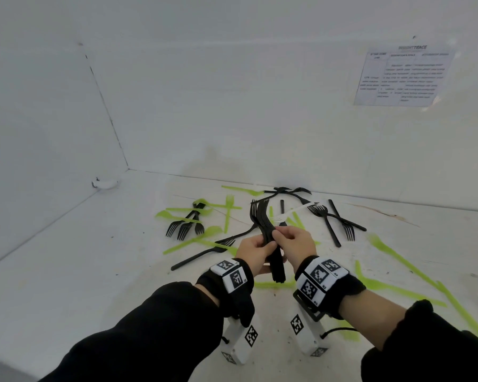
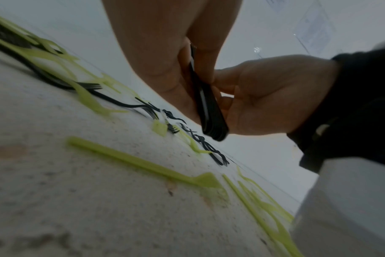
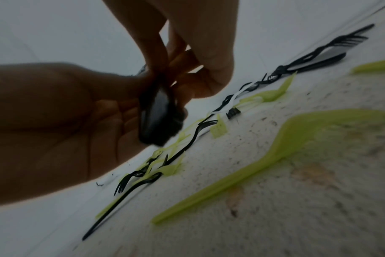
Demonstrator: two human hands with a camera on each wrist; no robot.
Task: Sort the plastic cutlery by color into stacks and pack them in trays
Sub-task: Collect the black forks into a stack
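A stack of black forks (image 1: 261, 216) stands tines-up above the table centre, held by both hands. My left hand (image 1: 268, 248) grips its handles from the left, and my right hand (image 1: 278, 234) pinches the stack from the right a little higher up. In the left wrist view the stack (image 2: 209, 104) sits between the two palms; in the right wrist view its handle ends (image 3: 156, 111) poke out below the fingers. Loose black forks (image 1: 184, 226), green forks (image 1: 182, 245) and one white fork (image 1: 297, 210) lie scattered on the white table (image 1: 80, 271).
More black forks (image 1: 329, 227) lie at the back right, and long green forks (image 1: 398, 259) run toward the right edge. White walls close off the left and back. A printed sheet (image 1: 403, 75) hangs on the back wall. No tray is in view.
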